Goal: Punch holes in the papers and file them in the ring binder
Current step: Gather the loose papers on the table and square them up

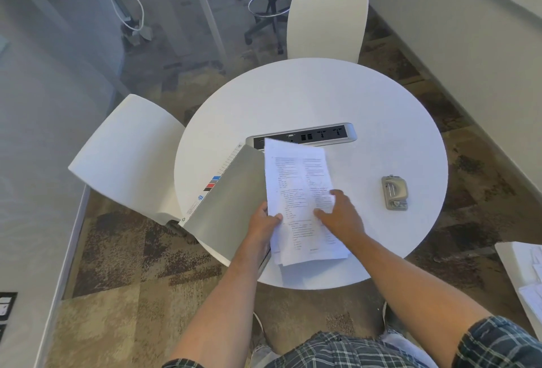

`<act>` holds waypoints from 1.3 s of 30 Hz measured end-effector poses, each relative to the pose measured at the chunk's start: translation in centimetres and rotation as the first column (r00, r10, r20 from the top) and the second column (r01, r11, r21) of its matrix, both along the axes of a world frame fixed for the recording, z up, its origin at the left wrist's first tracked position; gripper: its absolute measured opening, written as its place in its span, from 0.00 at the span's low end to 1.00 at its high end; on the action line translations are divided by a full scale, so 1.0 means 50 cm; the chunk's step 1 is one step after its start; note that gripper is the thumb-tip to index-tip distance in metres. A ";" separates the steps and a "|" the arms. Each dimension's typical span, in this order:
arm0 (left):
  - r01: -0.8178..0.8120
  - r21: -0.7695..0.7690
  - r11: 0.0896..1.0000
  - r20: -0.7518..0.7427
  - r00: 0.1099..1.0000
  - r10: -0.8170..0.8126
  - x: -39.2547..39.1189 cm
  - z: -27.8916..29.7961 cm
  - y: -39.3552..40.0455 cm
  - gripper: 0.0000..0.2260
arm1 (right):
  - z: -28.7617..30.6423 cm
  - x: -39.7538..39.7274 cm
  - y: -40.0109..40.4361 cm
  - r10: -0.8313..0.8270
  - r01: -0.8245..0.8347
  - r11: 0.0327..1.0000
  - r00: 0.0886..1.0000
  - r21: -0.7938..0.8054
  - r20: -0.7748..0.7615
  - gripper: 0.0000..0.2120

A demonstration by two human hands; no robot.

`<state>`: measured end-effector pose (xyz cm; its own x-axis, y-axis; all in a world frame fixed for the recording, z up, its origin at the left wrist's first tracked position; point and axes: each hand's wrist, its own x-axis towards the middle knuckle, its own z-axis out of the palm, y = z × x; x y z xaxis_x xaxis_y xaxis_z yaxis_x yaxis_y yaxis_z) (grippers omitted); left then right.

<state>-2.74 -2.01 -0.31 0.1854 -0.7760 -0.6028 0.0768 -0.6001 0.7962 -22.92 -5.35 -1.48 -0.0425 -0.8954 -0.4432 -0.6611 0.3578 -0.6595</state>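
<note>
A stack of printed white papers point(299, 180) lies at the front of the round white table point(322, 94), over the right half of an open ring binder. The binder's grey cover point(228, 200) is swung out to the left, past the table's edge. My left hand point(262, 224) pinches the left edge of the top sheets between thumb and fingers. My right hand point(337, 215) rests flat on the papers, fingers spread. A grey metal hole punch point(395, 192) sits to the right of the papers, apart from both hands. The binder's rings are hidden.
A silver power socket strip point(302, 135) is set into the table behind the papers. Two white chairs stand at the table, one at the left point(126, 156) and one at the far side point(327, 21). A white surface with more papers point(525, 273) is at the right edge.
</note>
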 end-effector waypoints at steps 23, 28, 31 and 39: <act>0.133 -0.307 0.942 -0.088 0.982 -0.168 -0.001 0.114 -0.070 0.17 | 0.167 -0.104 -0.087 0.000 0.106 0.989 0.712 -0.108 0.702 0.13; 0.187 -0.342 0.921 0.074 0.982 -0.172 -0.004 0.105 -0.062 0.22 | 0.161 -0.117 -0.063 0.065 0.076 0.981 0.743 -0.180 0.667 0.15; 0.174 -0.260 0.950 0.137 0.980 -0.142 -0.011 0.072 -0.040 0.16 | 0.120 -0.124 -0.037 0.044 0.056 0.991 0.735 -0.125 0.676 0.20; 0.188 -0.134 0.973 0.138 0.976 -0.170 -0.027 0.044 -0.028 0.16 | 0.050 -0.128 -0.017 -0.059 0.086 0.996 0.757 -0.010 0.651 0.16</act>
